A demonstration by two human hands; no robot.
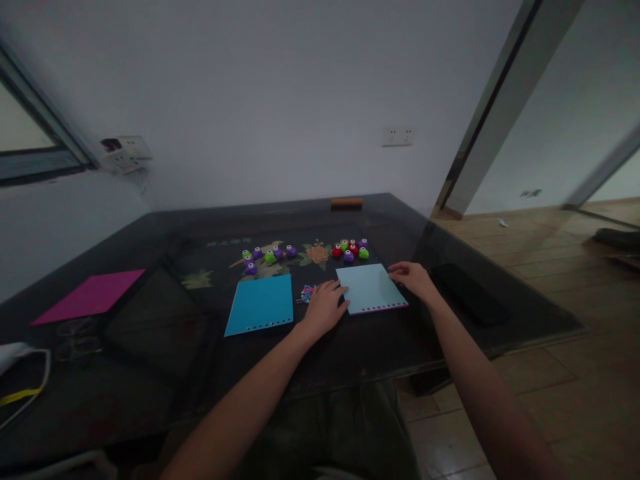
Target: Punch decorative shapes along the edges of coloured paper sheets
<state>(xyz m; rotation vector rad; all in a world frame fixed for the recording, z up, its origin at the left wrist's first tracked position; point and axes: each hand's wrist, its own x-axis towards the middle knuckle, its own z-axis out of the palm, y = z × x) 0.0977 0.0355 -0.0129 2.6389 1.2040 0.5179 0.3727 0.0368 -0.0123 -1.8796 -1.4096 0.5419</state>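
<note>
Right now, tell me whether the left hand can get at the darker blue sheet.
Probably yes: the left hand rests just right of the blue sheet, with only bare table between them.

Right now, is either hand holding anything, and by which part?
Nothing is lifted. The left hand rests at the left edge of the pale sheet and the right hand on its right edge; the sheet lies flat on the table.

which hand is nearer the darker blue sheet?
Left. The left hand rests between the darker blue sheet and the pale blue sheet, just right of the darker one's edge. The right hand sits at the pale sheet's far right side.
</note>
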